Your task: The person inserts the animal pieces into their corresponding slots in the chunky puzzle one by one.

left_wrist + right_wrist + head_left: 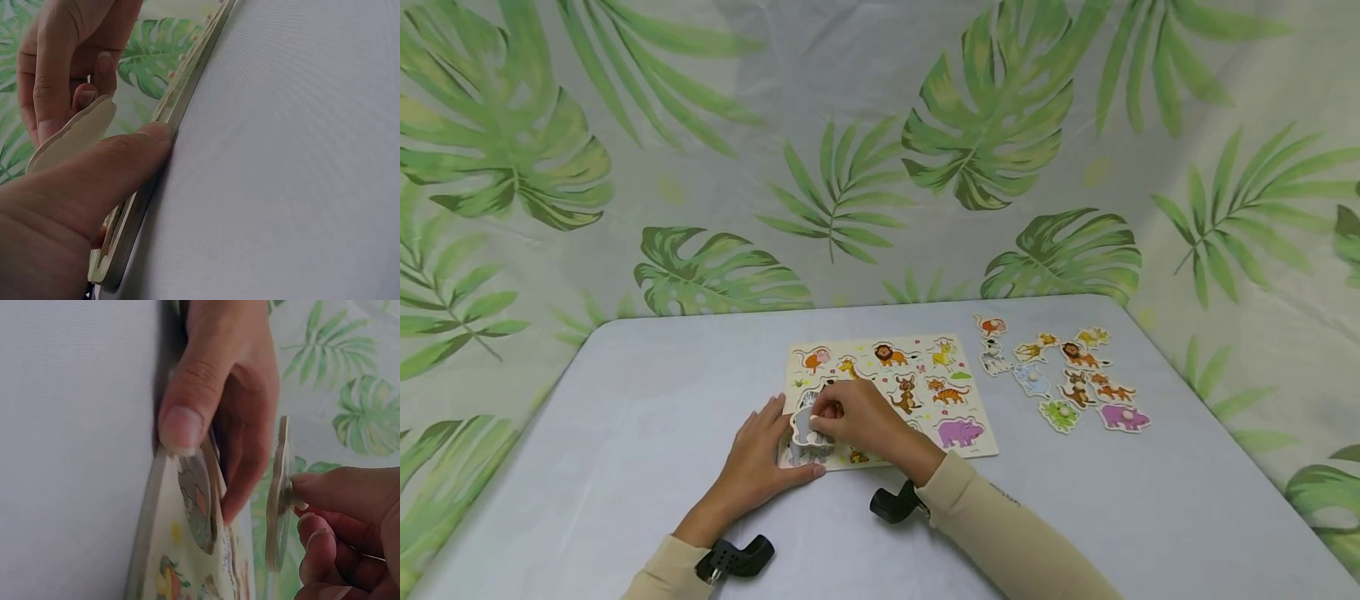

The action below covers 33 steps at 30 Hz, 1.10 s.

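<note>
My right hand (861, 417) pinches a grey animal puzzle piece (802, 429) by its small knob and holds it tilted over the board's near left corner. Which animal it is cannot be made out. In the right wrist view the piece (279, 506) hangs edge-on, apart from the board. My left hand (760, 454) rests at that corner of the wooden puzzle board (981, 446), thumb on the near edge and fingers along the left side. Under the piece, a printed grey animal (197, 503) shows in its recess. Part of the board is hidden by my right hand.
Right of the board lie several loose knobbed pieces, among them a zebra (994, 358), a lion (1080, 356), a kangaroo (1077, 389) and a purple hippo (1124, 417). A white cloth (647, 417) covers the table. A leaf-patterned curtain hangs behind.
</note>
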Available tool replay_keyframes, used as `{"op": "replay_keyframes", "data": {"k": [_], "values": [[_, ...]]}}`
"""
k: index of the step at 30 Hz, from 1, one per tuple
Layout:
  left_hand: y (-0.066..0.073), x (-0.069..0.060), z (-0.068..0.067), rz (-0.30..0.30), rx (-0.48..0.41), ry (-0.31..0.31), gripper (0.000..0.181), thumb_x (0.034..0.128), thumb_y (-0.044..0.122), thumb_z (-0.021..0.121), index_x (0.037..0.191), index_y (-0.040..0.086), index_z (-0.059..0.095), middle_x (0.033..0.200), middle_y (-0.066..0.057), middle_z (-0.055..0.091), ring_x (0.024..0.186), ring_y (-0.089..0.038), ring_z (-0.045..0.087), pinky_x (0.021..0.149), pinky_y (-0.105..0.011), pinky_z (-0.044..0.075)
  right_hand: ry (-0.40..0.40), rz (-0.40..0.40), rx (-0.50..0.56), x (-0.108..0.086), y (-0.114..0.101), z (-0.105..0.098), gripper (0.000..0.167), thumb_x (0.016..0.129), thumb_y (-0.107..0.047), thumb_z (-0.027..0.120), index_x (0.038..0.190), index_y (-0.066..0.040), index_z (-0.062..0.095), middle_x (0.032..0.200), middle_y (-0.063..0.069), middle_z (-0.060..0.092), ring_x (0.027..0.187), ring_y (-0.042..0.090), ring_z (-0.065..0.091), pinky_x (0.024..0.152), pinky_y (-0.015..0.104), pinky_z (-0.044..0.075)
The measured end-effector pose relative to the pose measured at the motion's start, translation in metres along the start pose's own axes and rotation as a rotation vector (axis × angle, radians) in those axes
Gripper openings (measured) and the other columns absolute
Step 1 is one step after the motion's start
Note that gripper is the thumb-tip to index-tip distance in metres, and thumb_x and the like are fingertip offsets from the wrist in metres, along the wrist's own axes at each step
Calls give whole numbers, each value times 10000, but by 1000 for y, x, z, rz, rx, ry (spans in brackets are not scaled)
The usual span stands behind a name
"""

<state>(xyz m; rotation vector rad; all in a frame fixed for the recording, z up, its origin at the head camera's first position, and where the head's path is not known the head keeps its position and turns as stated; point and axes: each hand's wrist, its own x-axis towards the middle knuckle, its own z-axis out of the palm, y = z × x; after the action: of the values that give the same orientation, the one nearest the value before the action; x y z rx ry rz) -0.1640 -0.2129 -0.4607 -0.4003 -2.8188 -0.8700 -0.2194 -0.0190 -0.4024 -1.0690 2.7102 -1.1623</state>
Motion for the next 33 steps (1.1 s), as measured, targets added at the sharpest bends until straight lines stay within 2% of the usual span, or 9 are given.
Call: {"op": "replay_keyframes", "data": {"k": [12,22,33], "values": [[-1,1,1,-6,-39,-3,810,714,598,758,1336,118,562,1547,-198,273,1440,-364,198,1137,-586,140,-28,-6,-12,-1,-1,10,54,826,-130,747,805,-118,700,670,-96,552,609,15,484,551,149,417],[-1,1,-1,13,-28,-20,838,698,577,779,1352,111,538,1539,-217,276,1435,-373,205,1132,-591,141,-15,-4,-26,-2,0,14,60,815,-134,757,799,-122,700,667,-106,551,612,3,480,549,146,417],[-3,0,0,24,-28,-12,793,708,568,777,1324,120,561,1529,-219,298,1429,-378,219,1124,-598,151,-39,0,-77,-1,2,19,64,811,-130,743,769,-134,694,635,-128,550,596,-12,482,551,134,406]]}}
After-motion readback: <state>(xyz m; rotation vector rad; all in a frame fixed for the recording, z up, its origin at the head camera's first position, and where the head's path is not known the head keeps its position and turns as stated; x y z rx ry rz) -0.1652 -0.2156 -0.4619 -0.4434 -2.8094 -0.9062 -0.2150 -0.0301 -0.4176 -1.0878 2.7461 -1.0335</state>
